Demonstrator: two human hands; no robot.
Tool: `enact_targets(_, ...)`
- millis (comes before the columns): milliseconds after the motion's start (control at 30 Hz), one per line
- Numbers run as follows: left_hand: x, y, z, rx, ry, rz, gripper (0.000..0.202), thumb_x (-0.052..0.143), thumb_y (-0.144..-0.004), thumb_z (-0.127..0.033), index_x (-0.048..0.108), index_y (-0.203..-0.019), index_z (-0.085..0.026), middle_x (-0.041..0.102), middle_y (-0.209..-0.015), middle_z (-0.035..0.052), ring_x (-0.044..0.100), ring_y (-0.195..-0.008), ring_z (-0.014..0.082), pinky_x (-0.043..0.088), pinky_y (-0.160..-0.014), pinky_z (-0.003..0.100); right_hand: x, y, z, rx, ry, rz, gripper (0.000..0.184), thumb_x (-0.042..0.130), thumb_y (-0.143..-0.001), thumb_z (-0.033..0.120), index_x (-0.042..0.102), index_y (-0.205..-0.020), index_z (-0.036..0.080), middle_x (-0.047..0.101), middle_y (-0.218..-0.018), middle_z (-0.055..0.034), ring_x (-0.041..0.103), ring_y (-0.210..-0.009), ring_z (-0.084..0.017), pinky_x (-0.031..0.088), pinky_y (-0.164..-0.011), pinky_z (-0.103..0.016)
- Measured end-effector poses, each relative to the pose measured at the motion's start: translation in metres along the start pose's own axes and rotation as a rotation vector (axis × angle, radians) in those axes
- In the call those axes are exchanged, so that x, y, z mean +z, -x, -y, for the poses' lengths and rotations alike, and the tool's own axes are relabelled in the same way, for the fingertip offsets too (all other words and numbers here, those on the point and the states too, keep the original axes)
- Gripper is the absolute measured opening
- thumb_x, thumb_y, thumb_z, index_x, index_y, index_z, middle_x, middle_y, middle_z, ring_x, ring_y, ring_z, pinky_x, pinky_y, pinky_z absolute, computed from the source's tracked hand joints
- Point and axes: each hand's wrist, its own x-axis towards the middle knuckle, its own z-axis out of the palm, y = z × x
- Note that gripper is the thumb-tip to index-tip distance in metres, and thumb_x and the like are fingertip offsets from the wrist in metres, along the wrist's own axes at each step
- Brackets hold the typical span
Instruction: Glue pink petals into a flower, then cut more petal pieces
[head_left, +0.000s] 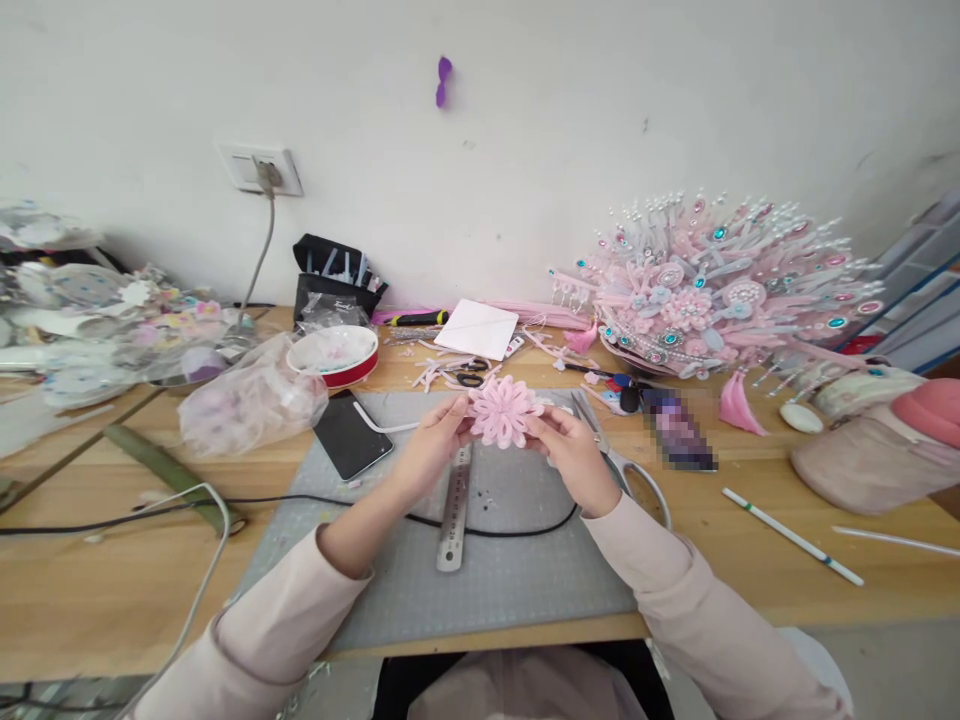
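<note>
A pink looped-petal flower (501, 412) that looks made of fuzzy pipe cleaner is held up between my two hands. My left hand (441, 430) pinches its left edge, and the fingers of my right hand (574, 445) are closed on its right edge. Beneath them a grey cutting mat (525, 580) lies on the wooden table. A steel ruler (453, 520) rests on the mat, partly hidden under my left hand. Large scissors (637, 485) with pale handles lie beside my right wrist. Small black-handled scissors (471, 374) sit just beyond the flower.
A pink beaded headdress (697, 300) stands at the back right. A phone (352, 435), a red-rimmed tub (352, 376) and a plastic bag (251, 400) are at the left. A black cable (322, 498) crosses the mat. A white pen (795, 536) lies at right.
</note>
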Motion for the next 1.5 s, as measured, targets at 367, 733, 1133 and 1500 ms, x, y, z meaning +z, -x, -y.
enact_targets(367, 0.0002, 0.0027, -0.0006, -0.029, -0.09, 0.05, 0.027, 0.069, -0.065, -0.037, 0.055, -0.072, -0.015, 0.059, -0.067, -0.0022, 0.056, -0.061, 0.0077, 0.045, -0.064, 0.022, -0.0031, -0.0032, -0.0051, -0.058, -0.08, -0.085, 0.027, 0.07, -0.064, 0.034, 0.062, -0.085, 0.019, 0.069, -0.085, -0.0019, 0.064, -0.077, -0.015, 0.051, -0.072, -0.029)
enact_targets(733, -0.0004, 0.0009, 0.0023, 0.136, -0.317, -0.024, 0.026, 0.065, -0.065, -0.037, 0.056, -0.076, -0.015, 0.058, -0.07, -0.0023, 0.055, -0.06, 0.0089, 0.046, -0.062, 0.024, -0.0027, -0.0031, -0.0043, -0.047, -0.062, -0.066, 0.027, 0.069, -0.064, 0.035, 0.063, -0.085, 0.019, 0.069, -0.085, -0.0028, 0.064, -0.079, -0.017, 0.052, -0.071, -0.03)
enact_targets(1133, -0.0001, 0.0016, 0.0009, 0.127, -0.382, -0.066, 0.028, 0.066, -0.063, -0.038, 0.058, -0.078, -0.016, 0.059, -0.073, -0.0009, 0.053, -0.06, 0.0098, 0.045, -0.062, 0.025, 0.0018, 0.0006, 0.0031, 0.012, -0.01, -0.062, 0.031, 0.072, -0.059, 0.035, 0.065, -0.084, 0.019, 0.07, -0.082, -0.0013, 0.064, -0.075, -0.017, 0.055, -0.07, -0.032)
enact_targets(1500, -0.0021, 0.0014, 0.0034, 0.182, -0.557, -0.095, 0.02, 0.064, -0.067, -0.035, 0.057, -0.074, -0.017, 0.057, -0.065, -0.002, 0.05, -0.056, 0.0103, 0.04, -0.056, 0.023, 0.0032, 0.001, 0.0027, 0.011, 0.013, -0.062, 0.032, 0.073, -0.057, 0.037, 0.065, -0.083, 0.02, 0.07, -0.08, -0.0012, 0.065, -0.071, -0.018, 0.055, -0.068, -0.034)
